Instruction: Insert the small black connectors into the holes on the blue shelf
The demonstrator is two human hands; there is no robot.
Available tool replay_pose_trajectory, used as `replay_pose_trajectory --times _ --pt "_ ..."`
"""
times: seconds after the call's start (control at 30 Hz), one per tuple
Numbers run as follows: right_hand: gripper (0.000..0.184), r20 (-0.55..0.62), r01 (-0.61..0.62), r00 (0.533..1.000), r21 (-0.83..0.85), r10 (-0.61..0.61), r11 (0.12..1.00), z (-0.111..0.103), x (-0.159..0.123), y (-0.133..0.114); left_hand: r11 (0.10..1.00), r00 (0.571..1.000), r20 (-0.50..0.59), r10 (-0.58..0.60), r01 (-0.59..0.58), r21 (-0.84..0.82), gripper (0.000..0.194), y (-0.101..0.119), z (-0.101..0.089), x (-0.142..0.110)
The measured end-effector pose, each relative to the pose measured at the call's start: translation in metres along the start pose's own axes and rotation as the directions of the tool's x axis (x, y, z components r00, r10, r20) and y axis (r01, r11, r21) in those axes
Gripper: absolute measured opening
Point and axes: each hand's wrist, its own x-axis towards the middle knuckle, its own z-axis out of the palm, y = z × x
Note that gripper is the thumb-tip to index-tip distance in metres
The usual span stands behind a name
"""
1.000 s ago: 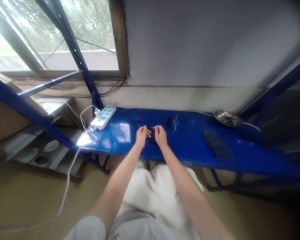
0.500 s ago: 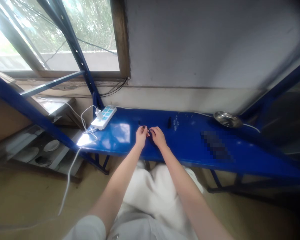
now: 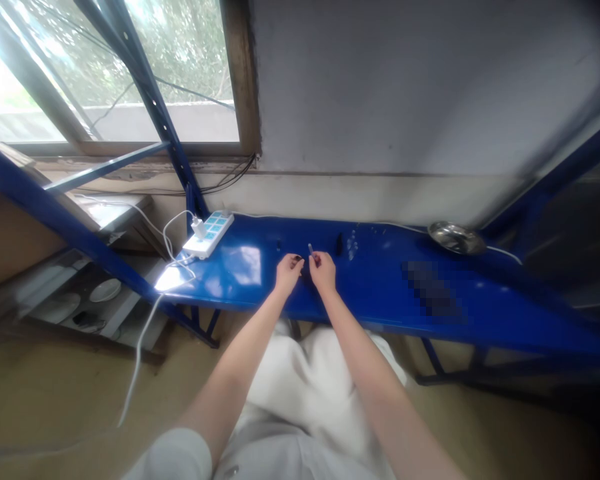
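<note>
Both of my hands are over the front part of a blue table (image 3: pixel 360 300), a small gap apart. My left hand (image 3: pixel 289 272) is closed in a pinch on a small dark piece (image 3: pixel 297 259), too small to name. In my right hand (image 3: pixel 323 271) the fingers are closed round a slim grey stick-like piece (image 3: pixel 310 249), whose tip points up and away from me. Beyond my left hand lies a small black piece (image 3: pixel 279 245). To the right of my right hand is a black object (image 3: pixel 339 244), beside several small clear pieces (image 3: pixel 352 245).
A white power strip (image 3: pixel 209 235) with a plug and cable sits at the table's left end. At the right back stands a shiny metal dish (image 3: pixel 456 238). A blurred-out dark object (image 3: pixel 433 291) lies in front of it. Blue posts (image 3: pixel 155 107) rise at the left.
My hands were close together at a small dark piece and have moved slightly apart. My right hand has turned, and the grey stick-like piece now shows upright in its fingers.
</note>
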Motion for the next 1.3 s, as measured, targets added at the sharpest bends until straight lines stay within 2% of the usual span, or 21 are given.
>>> replay_pose_trajectory --times 0.23,0.57,0.7,0.8,0.9,1.0,1.17,1.3 --pt "0.023 -0.019 -0.119 0.992 0.083 0.121 0.989 -0.001 0.002 0.001 0.995 1.000 0.027 0.014 -0.016 0.098 0.016 0.000 0.002 -0.001" --pt "0.020 0.063 -0.225 0.974 0.137 0.218 0.965 -0.002 0.007 -0.003 0.990 0.999 -0.011 0.038 -0.036 0.138 0.016 0.001 0.004 -0.003" --pt "0.019 0.111 -0.245 0.966 0.103 0.234 0.964 -0.016 0.008 -0.001 0.995 1.000 0.004 0.003 -0.004 0.104 0.013 0.002 0.004 0.002" --pt "0.018 0.079 -0.253 0.963 -0.043 0.256 0.966 -0.037 0.010 0.011 0.988 0.997 0.075 -0.009 -0.002 0.155 0.012 0.008 0.008 0.007" --pt "0.018 -0.002 -0.326 0.943 -0.217 0.334 0.920 -0.060 0.013 0.030 0.954 0.989 0.149 -0.001 -0.043 0.296 0.011 0.017 0.022 0.014" --pt "0.018 -0.042 -0.376 0.922 -0.329 0.385 0.866 -0.073 0.015 0.046 0.903 0.972 0.234 0.023 -0.121 0.412 0.012 0.025 0.046 0.021" --pt "0.020 -0.082 -0.358 0.930 -0.413 0.357 0.837 -0.075 0.017 0.055 0.849 0.968 0.245 0.048 -0.169 0.501 0.012 0.025 0.085 0.030" --pt "0.022 -0.100 -0.327 0.944 -0.430 0.316 0.841 -0.072 0.017 0.060 0.835 0.975 0.217 0.037 -0.150 0.530 0.013 0.021 0.100 0.032"
